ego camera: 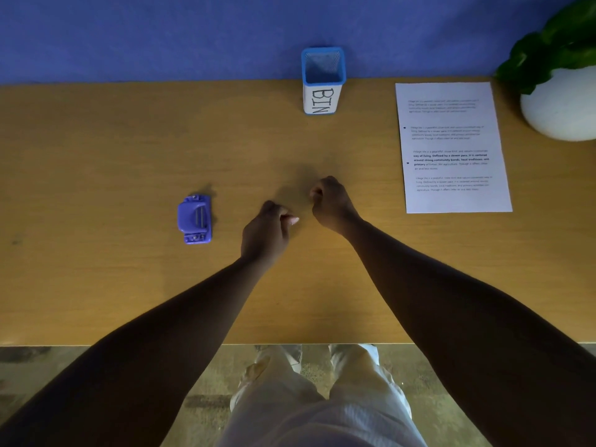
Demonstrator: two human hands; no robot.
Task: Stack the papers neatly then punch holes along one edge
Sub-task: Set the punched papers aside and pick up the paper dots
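White printed papers (453,146) lie flat at the right side of the wooden desk (129,150), with two small holes showing near their left edge. A small blue hole punch (194,218) sits on the desk at the left. My left hand (267,232) hovers over the desk's middle with fingers curled and nothing in it, to the right of the punch. My right hand (330,203) is a loose fist just beside it, holding nothing, well left of the papers.
A blue mesh cup labelled BIN (323,80) stands at the desk's back edge against the blue wall. A white round pot with a green plant (561,101) stands at the far right, beside the papers. The desk's front edge runs just above my legs.
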